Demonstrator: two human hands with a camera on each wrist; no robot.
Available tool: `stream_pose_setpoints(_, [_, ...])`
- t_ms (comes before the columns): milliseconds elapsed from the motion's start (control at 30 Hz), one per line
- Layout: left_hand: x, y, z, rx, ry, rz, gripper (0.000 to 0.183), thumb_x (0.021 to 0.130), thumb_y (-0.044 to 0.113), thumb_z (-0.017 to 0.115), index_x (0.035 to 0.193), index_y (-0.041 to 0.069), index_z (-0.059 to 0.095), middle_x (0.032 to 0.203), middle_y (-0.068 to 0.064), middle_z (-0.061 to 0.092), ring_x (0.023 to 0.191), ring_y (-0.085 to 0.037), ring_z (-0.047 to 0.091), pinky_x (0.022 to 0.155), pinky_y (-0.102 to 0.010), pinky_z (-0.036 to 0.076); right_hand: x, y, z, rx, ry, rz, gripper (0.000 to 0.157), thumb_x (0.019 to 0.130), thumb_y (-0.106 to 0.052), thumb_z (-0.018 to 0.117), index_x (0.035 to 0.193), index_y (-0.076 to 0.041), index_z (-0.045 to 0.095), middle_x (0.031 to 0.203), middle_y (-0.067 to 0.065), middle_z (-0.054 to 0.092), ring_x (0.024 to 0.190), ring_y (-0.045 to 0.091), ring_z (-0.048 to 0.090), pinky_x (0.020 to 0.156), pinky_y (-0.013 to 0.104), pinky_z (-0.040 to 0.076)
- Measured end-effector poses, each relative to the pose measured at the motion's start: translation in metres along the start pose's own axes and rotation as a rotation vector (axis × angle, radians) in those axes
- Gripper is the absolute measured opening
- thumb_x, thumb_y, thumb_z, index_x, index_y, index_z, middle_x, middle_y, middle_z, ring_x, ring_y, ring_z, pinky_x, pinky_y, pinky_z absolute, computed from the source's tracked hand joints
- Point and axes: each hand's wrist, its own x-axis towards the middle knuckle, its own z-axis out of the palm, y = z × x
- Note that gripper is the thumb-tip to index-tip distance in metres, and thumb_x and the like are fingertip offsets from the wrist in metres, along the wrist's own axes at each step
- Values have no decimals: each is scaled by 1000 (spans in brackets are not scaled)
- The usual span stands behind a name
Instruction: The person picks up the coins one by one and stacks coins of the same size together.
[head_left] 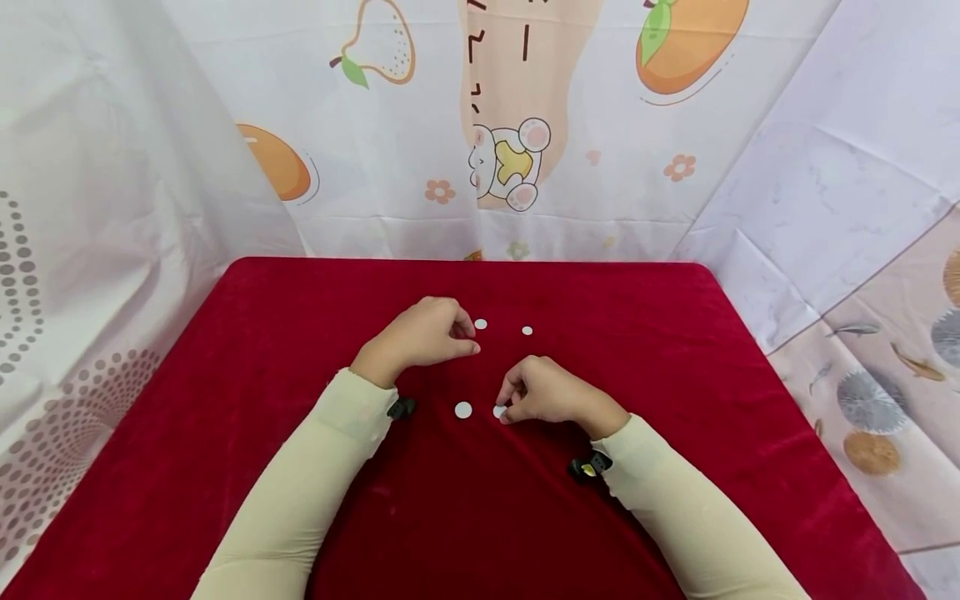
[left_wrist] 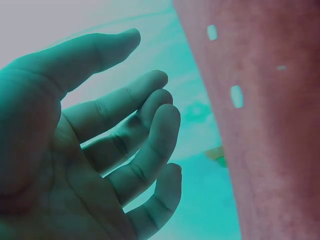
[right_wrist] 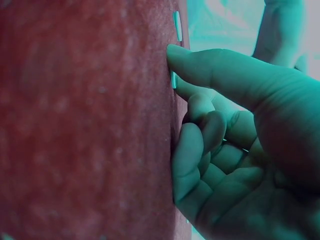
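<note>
Several small flat white discs lie on the red cloth. My right hand [head_left: 546,390] is down at the near right disc [head_left: 499,412], its thumb and index finger pinching that disc by the edges. In the right wrist view, a strip of the pinched disc [right_wrist: 174,81] shows between thumb and finger, and the other fingers curl against the cloth. Just left of it lies another disc [head_left: 463,410]. My left hand [head_left: 431,332] hovers over the cloth with loosely bent fingers and holds nothing. Its fingertips are near the far left disc [head_left: 481,324]; the far right disc [head_left: 527,331] lies beyond both hands.
The red velvety cloth [head_left: 637,317] covers the whole table, which has rounded far corners. A white curtain with fruit prints [head_left: 337,167] hangs behind the far edge. More patterned curtains hang at the left [head_left: 90,250] and right [head_left: 825,208].
</note>
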Motion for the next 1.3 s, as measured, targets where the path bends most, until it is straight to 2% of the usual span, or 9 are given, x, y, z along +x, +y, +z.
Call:
stream_pose_setpoints(233, [10, 7, -24, -90, 68, -3, 21, 92, 32, 79, 103, 14, 78, 94, 4, 74, 88, -16, 68, 81, -35, 57, 0, 1, 0, -5, 2, -10, 12, 80, -16, 89, 81, -23, 79, 61, -5, 66, 56, 6, 54, 56, 24, 46])
stream_pose_setpoints(367, [14, 8, -29, -147, 118, -19, 20, 92, 30, 78, 106, 16, 77, 96, 4, 73, 88, -19, 66, 80, -37, 56, 0, 2, 0, 0, 5, -15, 12, 80, -16, 89, 81, -23, 79, 61, -4, 65, 56, 6, 54, 56, 24, 46])
stream_pose_setpoints(467, [17, 6, -24, -183, 164, -31, 23, 92, 29, 78, 111, 15, 76, 101, 1, 71, 93, -19, 64, 83, -37, 55, 0, 2, 1, 8, 0, -17, 12, 80, -16, 89, 81, -22, 79, 62, -3, 66, 56, 7, 55, 56, 24, 46])
stream_pose_setpoints(600, [24, -2, -9, -209, 245, -28, 26, 93, 26, 78, 115, 12, 75, 107, -5, 68, 96, -21, 64, 86, -37, 56, 0, 3, 1, 5, 3, -15, 12, 80, -16, 89, 81, -22, 78, 62, -4, 66, 56, 7, 55, 56, 24, 47])
stream_pose_setpoints(733, [32, -9, 5, -223, 338, -33, 27, 94, 26, 77, 117, 12, 75, 110, -6, 68, 97, -21, 63, 86, -37, 56, 0, 2, 1, 4, 14, -14, 13, 80, -16, 89, 80, -22, 78, 62, -4, 65, 57, 7, 55, 56, 24, 47])
stream_pose_setpoints(833, [36, -14, 12, -238, 383, -44, 26, 94, 26, 77, 116, 13, 75, 110, -6, 68, 97, -21, 64, 86, -38, 56, 0, 1, 0, 1, 12, -19, 13, 79, -15, 89, 80, -22, 78, 62, -4, 65, 57, 7, 55, 56, 25, 47])
stream_pose_setpoints(1033, [45, -24, 25, -277, 385, -66, 28, 94, 26, 77, 116, 10, 74, 111, -6, 67, 98, -22, 64, 87, -39, 56, 1, 1, -1, -5, 13, -23, 13, 80, -16, 89, 80, -22, 78, 62, -4, 66, 57, 8, 57, 58, 28, 49])
stream_pose_setpoints(1300, [51, -36, 37, -300, 302, -124, 34, 95, 24, 77, 124, 7, 72, 117, -10, 67, 103, -23, 63, 90, -40, 56, 1, -1, -1, -18, 5, -24, 13, 81, -17, 88, 80, -23, 77, 64, -4, 66, 59, 8, 58, 60, 28, 50])
